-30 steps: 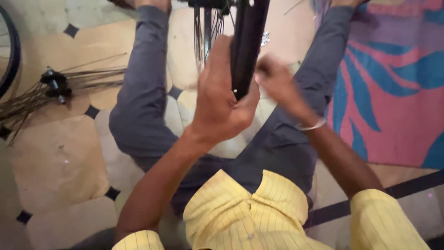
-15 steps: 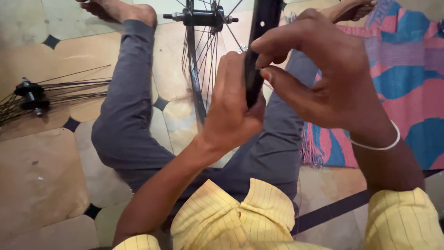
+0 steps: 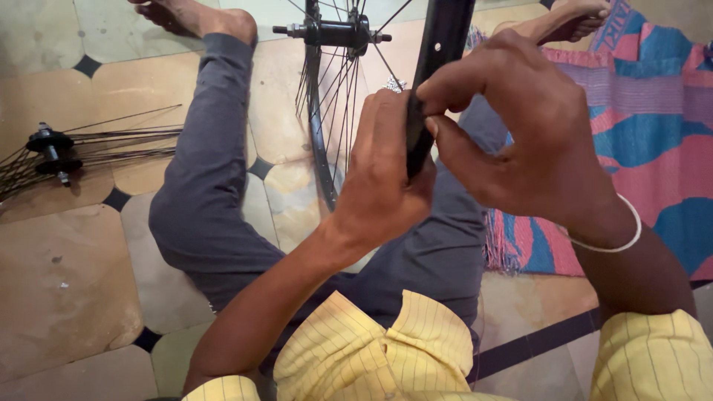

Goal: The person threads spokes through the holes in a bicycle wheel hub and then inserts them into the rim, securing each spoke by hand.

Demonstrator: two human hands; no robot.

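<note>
While you sit on the tiled floor, your left hand grips the black bicycle wheel rim standing between your legs; your right hand pinches its near edge. Loose hub with spokes lies far left.

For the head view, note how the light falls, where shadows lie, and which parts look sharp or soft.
Head view: soft, even light, no harsh glare; faint shadows under the spokes of the loose hub on the tiled floor; the left hand, right hand and black rim are fairly sharp; the yellow shirt close below looks slightly soft.
</note>
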